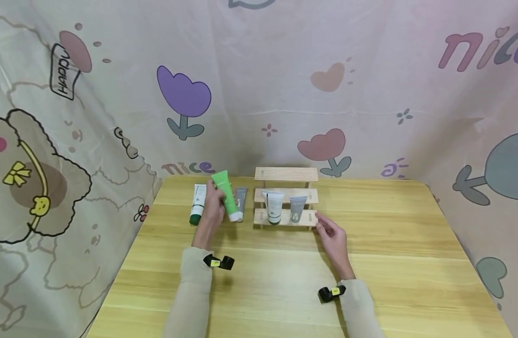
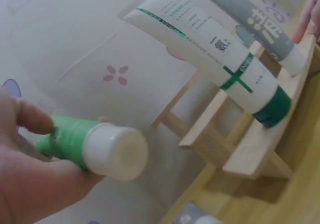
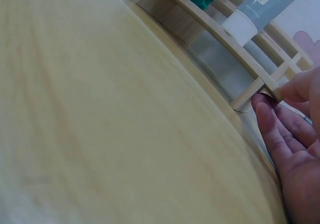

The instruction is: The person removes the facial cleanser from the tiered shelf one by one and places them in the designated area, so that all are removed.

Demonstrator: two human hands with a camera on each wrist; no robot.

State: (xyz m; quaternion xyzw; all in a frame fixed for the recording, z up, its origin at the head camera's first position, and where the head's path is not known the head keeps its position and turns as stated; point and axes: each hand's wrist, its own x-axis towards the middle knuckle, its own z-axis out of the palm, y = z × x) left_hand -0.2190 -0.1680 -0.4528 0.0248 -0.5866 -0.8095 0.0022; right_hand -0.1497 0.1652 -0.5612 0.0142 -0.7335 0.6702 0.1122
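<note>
And there was the green tube [image 1: 225,195], up off the table [image 1: 275,286], left of centre in the head frame; the left hand [image 1: 213,210] had it pinched around the body between thumb and fingers, the white cap [image 2: 117,153] sticking out bare; a light, even squeeze looked the way to do it, since a soft tube would likely buckle under a hard one; the wrist, I judged, wanted turning until the cap faced squarely down, that flat end being the surest foot; and which way did it point? Cap down and slightly right in the head frame, flat crimped end [image 1: 219,176] up and slightly left, so the long axis ran steep but tilted; in the left wrist view the cap turned its round face towards the lens, left of centre; partly behind it lay a grey tube [image 1: 241,197], and beyond the hand, further left, a white tube [image 1: 198,202]; mid-frame stood the wooden rack [image 1: 286,174], with a second white tube [image 1: 274,207] and a second grey tube [image 1: 297,209] cap-down on its lowest step [image 1: 260,217]; right of centre, the right hand [image 1: 335,239] pinched that step's right end between thumb and fingers; holding gently seemed wise there, as a tug could topple both.
</note>
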